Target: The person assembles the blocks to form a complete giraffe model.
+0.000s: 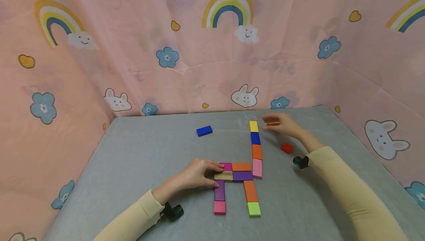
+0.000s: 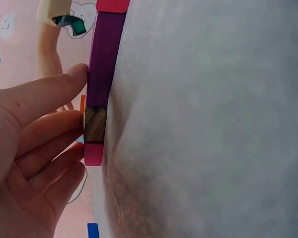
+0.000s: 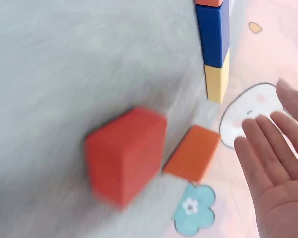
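Flat coloured blocks lie on the grey table in a joined figure. My left hand (image 1: 194,174) touches its left side with fairly straight fingers, thumb at the purple block (image 2: 103,59) and fingertips by the wood-grained block (image 2: 95,124) and the magenta block (image 2: 93,154). My right hand (image 1: 284,125) is beyond the far end of the column, near the yellow block (image 1: 254,126), its fingers extended and holding nothing. An orange block (image 3: 192,153) lies below that hand, partly covered by it in the head view. Nearer to me lies a red block (image 1: 287,147).
A loose blue block (image 1: 204,131) lies toward the back. The column also has a blue block (image 1: 255,138), an orange one and a pink block (image 1: 257,168). Two legs end in a pink-red block (image 1: 220,208) and a lime block (image 1: 254,209). A patterned pink curtain (image 1: 206,79) surrounds the table.
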The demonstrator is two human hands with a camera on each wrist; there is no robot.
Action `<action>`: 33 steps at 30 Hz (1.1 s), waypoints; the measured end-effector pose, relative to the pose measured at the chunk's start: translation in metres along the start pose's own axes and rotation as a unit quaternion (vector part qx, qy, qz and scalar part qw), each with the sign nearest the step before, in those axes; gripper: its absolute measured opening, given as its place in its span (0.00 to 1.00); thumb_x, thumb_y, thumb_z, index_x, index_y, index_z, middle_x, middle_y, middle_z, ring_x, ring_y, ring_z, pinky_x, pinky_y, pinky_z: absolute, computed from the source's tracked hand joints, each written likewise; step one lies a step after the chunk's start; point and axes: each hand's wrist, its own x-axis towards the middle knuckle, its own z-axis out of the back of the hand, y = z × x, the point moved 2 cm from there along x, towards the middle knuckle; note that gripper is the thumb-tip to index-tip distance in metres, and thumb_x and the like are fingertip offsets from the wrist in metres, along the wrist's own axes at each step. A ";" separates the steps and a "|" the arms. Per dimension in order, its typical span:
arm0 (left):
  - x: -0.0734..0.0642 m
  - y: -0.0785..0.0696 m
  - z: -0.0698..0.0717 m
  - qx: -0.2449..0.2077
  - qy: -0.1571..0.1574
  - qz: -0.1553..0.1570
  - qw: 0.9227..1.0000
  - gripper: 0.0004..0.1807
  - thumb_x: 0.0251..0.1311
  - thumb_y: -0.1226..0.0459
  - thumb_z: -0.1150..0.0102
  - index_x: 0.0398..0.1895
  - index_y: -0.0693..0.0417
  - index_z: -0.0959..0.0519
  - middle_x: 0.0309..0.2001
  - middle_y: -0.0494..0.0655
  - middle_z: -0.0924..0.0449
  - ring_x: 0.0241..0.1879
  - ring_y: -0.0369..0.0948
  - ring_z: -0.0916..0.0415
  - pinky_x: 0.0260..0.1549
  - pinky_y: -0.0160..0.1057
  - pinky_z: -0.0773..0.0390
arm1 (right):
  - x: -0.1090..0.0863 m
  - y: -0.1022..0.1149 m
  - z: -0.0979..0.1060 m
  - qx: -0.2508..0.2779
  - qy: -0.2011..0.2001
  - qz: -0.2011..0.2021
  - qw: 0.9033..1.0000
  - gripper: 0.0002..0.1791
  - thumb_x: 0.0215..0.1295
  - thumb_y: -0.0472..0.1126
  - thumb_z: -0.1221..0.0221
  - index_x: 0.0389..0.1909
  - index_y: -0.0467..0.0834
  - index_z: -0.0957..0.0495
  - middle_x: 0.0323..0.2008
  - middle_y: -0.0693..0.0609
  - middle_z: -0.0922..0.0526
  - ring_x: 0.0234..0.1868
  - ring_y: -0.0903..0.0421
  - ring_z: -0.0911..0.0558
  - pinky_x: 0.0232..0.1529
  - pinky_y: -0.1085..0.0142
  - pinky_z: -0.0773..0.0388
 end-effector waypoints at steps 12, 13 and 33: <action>-0.001 0.001 -0.001 -0.006 0.000 0.004 1.000 0.26 0.50 0.55 0.29 0.54 0.49 0.20 0.56 0.43 0.22 0.59 0.39 0.27 0.59 0.41 0.29 | -0.067 -0.013 0.011 -0.056 0.001 0.005 0.998 0.25 0.55 0.42 0.32 0.51 0.32 0.23 0.46 0.37 0.17 0.46 0.43 0.18 0.46 0.52 0.20; -0.001 0.000 -0.001 -0.008 0.000 0.004 1.000 0.26 0.50 0.55 0.29 0.54 0.49 0.20 0.56 0.43 0.22 0.59 0.39 0.27 0.59 0.41 0.29 | -0.071 -0.014 0.011 -0.056 -0.002 0.012 0.998 0.25 0.55 0.42 0.32 0.51 0.32 0.23 0.45 0.38 0.17 0.45 0.43 0.17 0.45 0.52 0.20; 0.000 -0.003 0.001 -0.010 0.001 0.005 1.000 0.25 0.50 0.55 0.29 0.54 0.49 0.19 0.56 0.42 0.22 0.59 0.39 0.27 0.59 0.41 0.28 | -0.092 -0.024 0.001 -0.078 0.003 -0.031 0.996 0.25 0.52 0.45 0.31 0.50 0.37 0.21 0.45 0.42 0.17 0.45 0.46 0.19 0.46 0.53 0.20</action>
